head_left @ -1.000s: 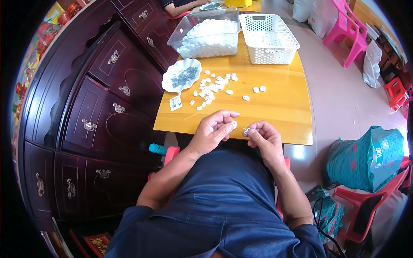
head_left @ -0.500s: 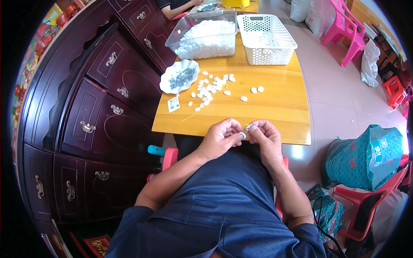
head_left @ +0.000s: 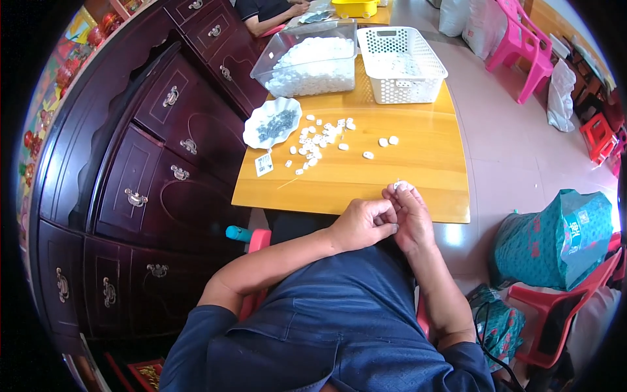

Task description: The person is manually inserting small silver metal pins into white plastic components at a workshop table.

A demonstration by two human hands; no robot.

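Observation:
My right hand [head_left: 414, 217] pinches a small white plastic piece [head_left: 398, 185] between thumb and forefinger, above the near edge of the wooden table [head_left: 339, 186]. Pressed against its palm side is my left hand [head_left: 364, 225], thumb and fingers closed together; whatever they hold is hidden. Beyond the hands lies a loose cluster of small white oval and squarish pieces [head_left: 317, 140], some with dark holes. A few more oval pieces [head_left: 368, 155] sit apart, to the right. At the left, a scalloped white dish [head_left: 288, 104] contains small grey parts.
A clear bin [head_left: 268, 80] heaped with white pieces and a perforated white basket [head_left: 408, 93] stand at the far side. A small printed card [head_left: 263, 164] lies left. Dark drawers [head_left: 189, 189] line the left; teal bags [head_left: 535, 245] and a red chair [head_left: 555, 307] are right. Another person's arm [head_left: 271, 23] shows far off.
My left hand has shifted right, against my right hand, its fingertips now out of sight. The right hand has turned, raising the white piece slightly. My view has tilted a little.

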